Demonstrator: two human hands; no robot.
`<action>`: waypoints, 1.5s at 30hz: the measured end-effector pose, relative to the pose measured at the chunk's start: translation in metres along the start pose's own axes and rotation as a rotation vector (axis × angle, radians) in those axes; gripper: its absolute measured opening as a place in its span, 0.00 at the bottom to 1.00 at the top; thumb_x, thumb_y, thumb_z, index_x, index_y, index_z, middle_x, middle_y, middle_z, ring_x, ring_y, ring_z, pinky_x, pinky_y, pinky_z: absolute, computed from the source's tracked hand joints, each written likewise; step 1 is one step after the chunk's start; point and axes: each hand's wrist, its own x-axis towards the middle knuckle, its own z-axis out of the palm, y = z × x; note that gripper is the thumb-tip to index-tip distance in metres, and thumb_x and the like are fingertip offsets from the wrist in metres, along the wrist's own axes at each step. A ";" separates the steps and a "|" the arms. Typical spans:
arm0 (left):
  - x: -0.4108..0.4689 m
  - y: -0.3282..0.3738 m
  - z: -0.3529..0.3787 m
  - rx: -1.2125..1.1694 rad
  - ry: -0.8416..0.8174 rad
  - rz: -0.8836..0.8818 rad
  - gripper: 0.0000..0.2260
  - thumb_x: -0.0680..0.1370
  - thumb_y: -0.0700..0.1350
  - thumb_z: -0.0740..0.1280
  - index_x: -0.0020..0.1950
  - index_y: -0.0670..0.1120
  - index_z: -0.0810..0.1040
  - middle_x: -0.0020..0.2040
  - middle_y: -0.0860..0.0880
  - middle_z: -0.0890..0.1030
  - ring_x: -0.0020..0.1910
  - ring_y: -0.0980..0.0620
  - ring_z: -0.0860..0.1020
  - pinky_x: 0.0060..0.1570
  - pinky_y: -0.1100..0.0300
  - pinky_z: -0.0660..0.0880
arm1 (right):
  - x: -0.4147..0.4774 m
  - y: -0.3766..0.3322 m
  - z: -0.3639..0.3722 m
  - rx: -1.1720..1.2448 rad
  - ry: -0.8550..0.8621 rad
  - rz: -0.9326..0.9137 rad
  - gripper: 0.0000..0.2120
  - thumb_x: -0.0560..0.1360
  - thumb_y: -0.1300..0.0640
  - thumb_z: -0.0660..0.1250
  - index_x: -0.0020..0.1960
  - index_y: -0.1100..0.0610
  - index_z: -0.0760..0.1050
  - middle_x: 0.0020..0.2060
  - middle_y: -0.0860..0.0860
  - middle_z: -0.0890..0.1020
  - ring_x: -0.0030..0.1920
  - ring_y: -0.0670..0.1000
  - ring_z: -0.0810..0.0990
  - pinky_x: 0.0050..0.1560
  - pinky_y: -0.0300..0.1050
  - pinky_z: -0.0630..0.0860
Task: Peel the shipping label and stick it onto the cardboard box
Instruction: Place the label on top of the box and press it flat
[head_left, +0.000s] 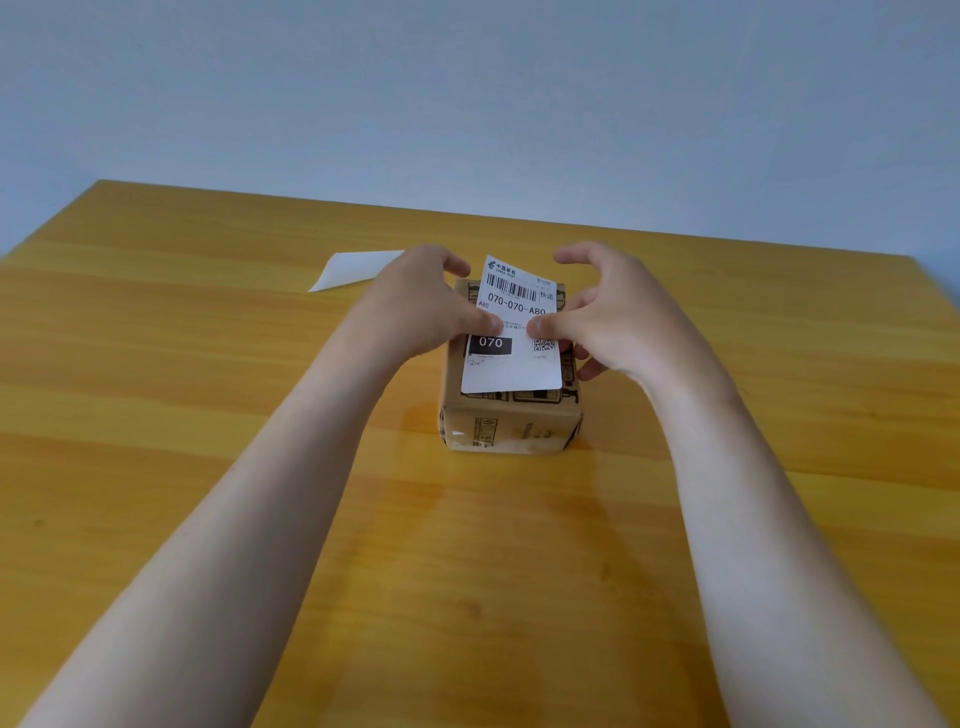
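A glossy, honey-yellow wooden table (208, 415) with long grain streaks fills the near and middle scene, its far edge running slightly downward from left to right. Behind it stands a plain, pale blue-grey wall (467, 93), evenly lit. Soft reflections on the tabletop suggest light from above, though its source is unclear.

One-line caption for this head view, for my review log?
Both thumbs press the label onto the box, far end still lifted; left hand, right hand; backing sheet behind.
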 end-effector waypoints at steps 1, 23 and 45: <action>0.000 0.000 0.000 0.003 0.004 0.004 0.33 0.71 0.50 0.83 0.73 0.51 0.75 0.61 0.48 0.86 0.59 0.47 0.84 0.61 0.46 0.81 | 0.000 0.000 0.000 -0.004 0.000 -0.002 0.37 0.71 0.59 0.81 0.75 0.47 0.69 0.41 0.48 0.86 0.40 0.49 0.85 0.27 0.43 0.78; -0.001 0.004 0.004 0.074 0.020 0.049 0.36 0.70 0.56 0.81 0.76 0.51 0.74 0.61 0.50 0.85 0.59 0.50 0.83 0.38 0.61 0.72 | 0.003 -0.001 0.007 -0.127 0.061 -0.025 0.39 0.67 0.49 0.82 0.73 0.43 0.70 0.45 0.48 0.86 0.43 0.47 0.86 0.30 0.44 0.79; 0.001 0.006 0.003 0.008 -0.003 0.013 0.35 0.72 0.53 0.81 0.76 0.50 0.73 0.58 0.50 0.86 0.55 0.50 0.85 0.43 0.56 0.75 | 0.002 -0.001 0.002 -0.081 0.028 -0.029 0.36 0.69 0.53 0.83 0.73 0.45 0.71 0.41 0.47 0.87 0.43 0.49 0.86 0.40 0.49 0.84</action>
